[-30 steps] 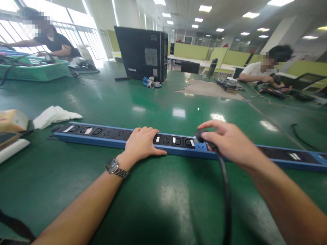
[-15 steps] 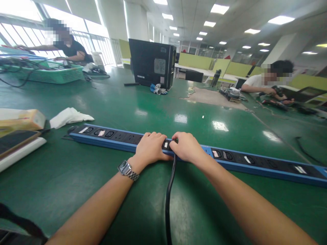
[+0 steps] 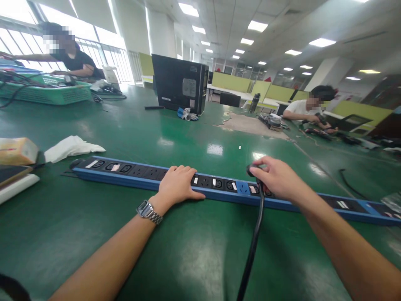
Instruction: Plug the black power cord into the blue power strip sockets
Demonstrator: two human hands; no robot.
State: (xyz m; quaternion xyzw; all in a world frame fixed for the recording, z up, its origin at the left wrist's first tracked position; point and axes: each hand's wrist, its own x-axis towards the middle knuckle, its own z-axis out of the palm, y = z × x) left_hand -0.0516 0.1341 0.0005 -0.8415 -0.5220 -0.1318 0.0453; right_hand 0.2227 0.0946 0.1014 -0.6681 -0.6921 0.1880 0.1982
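Right hand (image 3: 275, 179) has moved right along the power strip (image 3: 216, 184) since half a second ago, away from the left hand (image 3: 177, 184); it now pinches a black plug (image 3: 252, 170) just above the sockets, black cable (image 3: 252, 246) trailing toward the camera. Left hand lies flat, fingers spread, pressing on the strip, watch (image 3: 147, 210) on the wrist. Strip is long, blue-edged, black-faced, lying across the green worktop (image 3: 194, 251). Farther left: white cloth (image 3: 70, 147). Farther back: black computer case (image 3: 178, 82), green basket (image 3: 44, 93), two other people seated.
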